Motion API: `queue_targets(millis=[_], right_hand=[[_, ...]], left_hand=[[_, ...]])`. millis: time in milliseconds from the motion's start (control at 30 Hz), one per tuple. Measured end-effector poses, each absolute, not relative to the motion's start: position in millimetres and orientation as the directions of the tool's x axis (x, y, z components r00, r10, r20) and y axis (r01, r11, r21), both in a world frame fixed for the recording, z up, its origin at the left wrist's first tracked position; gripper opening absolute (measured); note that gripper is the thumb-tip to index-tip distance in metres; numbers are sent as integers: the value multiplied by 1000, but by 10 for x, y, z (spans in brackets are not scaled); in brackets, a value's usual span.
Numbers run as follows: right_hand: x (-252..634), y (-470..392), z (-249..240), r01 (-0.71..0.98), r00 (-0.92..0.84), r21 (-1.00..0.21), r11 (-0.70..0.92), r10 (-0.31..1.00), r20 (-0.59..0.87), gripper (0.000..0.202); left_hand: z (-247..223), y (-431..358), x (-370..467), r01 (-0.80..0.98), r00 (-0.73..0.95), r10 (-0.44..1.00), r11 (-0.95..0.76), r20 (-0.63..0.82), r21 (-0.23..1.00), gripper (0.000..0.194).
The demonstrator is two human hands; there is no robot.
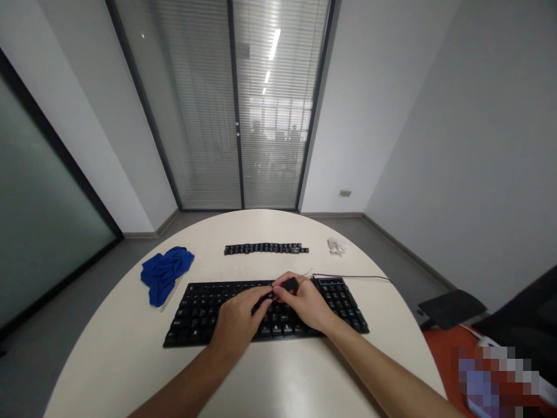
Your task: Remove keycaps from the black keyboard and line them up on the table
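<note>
A black keyboard (191,316) lies across the table in front of me, and both my hands are over its middle. My right hand (307,303) is closed around a small black block-like object (290,284), whose kind I cannot make out. Close beside it, my left hand (237,316) has its thumb and fingers drawn together, their tips nearly meeting those of the right. What the left fingertips hold, if anything, is too small to name. Beyond the keyboard, loose black keycaps (263,248) are lined up in two rows.
A blue cloth (164,273) lies crumpled at the left of the round table (278,383). Crumpled white tissue (336,246) sits at the back right. The thin black cable (352,276) runs off the right edge. Right of the table is a red-orange surface (435,348).
</note>
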State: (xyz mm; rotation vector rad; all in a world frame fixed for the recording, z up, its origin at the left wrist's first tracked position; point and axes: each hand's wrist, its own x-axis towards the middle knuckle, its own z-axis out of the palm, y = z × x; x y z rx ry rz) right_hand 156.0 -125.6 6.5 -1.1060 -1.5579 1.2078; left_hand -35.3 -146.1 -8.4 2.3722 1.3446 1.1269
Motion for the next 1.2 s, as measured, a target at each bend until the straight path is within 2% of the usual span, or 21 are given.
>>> queue_targets(millis=[300, 767, 1033, 1200], right_hand=[[1538, -1289, 96, 100, -285, -995, 14, 958, -15, 39], [1540, -1233, 100, 8, -229, -995, -97, 969, -96, 44], [1542, -1242, 102, -4, -226, -998, -69, 972, -67, 44], [1536, -1253, 128, 81, -210, -995, 50, 977, 32, 42]], left_hand=[[-102, -1457, -362, 672, 317, 808, -561, 497, 484, 22], [-113, -1468, -361, 641, 310, 778, -596, 547, 484, 20], [-114, -1458, -340, 654, 299, 777, -589, 554, 474, 20], [-85, -1459, -341, 651, 260, 798, -560, 543, 512, 19]])
